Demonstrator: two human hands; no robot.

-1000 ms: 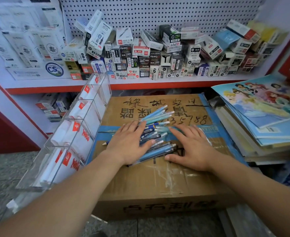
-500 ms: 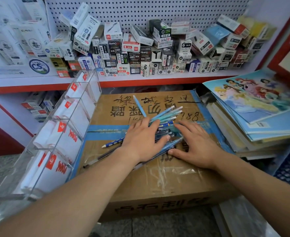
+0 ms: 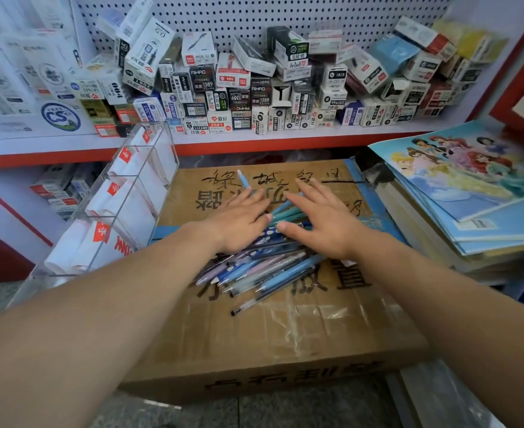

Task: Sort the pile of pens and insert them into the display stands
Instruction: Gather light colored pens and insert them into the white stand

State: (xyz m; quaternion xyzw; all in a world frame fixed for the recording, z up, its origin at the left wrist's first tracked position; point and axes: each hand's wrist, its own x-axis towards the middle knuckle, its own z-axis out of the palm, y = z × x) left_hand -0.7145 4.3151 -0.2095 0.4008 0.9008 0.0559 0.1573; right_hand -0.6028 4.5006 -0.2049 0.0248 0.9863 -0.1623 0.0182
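Pens (image 3: 264, 268) lie heaped on the box (image 3: 254, 338), so my left hand (image 3: 239, 223) and right hand (image 3: 324, 225) press flat, fingers straight, gripping nothing, to spread them for sorting

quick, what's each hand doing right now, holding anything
Left hand: open, fingers straight, flat on the pile of pens, gripping nothing.
Right hand: open, fingers spread, flat on the same pile, gripping nothing.
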